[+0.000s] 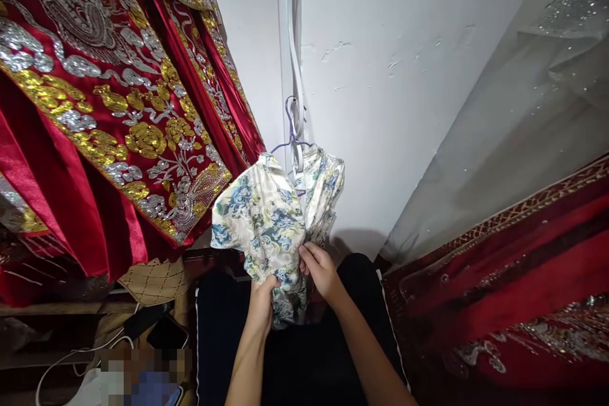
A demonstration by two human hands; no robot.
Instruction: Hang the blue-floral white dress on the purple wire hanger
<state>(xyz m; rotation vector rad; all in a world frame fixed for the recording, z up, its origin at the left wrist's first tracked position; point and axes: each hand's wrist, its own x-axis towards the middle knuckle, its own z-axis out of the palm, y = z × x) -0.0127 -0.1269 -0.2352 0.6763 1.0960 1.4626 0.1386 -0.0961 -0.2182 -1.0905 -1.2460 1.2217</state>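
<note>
A short-sleeved floral garment [278, 222], cream with blue and yellow-green print, hangs on a purple hanger [291, 133] against the wall. Its front is parted at the middle. My left hand [264, 298] grips the lower part of the garment, thumb on top and fingers hidden behind the cloth. Higher and to the right, my right hand [320, 268] pinches the front edge of the same garment between thumb and fingers. The hanger's hook is caught at a white strap or strip [295, 63] running down the wall.
Red embroidered garments [143, 133] with gold and silver sequins hang close on the left. At right, a sheer sparkly cover [485, 120] and red beaded fabric [523, 279] hang. Lower left are a phone [167, 333], a white cable [71, 355] and a tan quilted item [155, 282].
</note>
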